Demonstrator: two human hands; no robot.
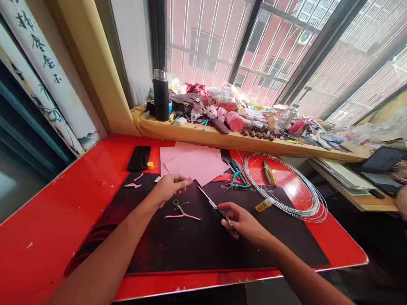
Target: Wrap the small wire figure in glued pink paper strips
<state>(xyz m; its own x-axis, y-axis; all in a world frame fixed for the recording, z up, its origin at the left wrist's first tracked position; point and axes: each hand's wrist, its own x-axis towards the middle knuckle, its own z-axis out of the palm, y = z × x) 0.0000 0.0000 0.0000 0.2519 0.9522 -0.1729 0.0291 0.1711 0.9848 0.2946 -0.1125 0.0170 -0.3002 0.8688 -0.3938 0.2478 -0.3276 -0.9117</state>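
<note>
Pink paper (190, 181) juts from left grip (170, 187); right grip (241, 220) holds scissors (213, 204).

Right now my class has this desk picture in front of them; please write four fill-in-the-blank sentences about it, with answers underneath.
1. The right hand holds a pair of silver-bladed ____.
2. The left hand pinches a small piece of pink ____.
3. The small cap beside the smartphone is ____ in colour.
4. Green-and-orange-handled pliers lie inside a coil of silver ____.

Missing words: scissors; paper; yellow; wire.
</note>
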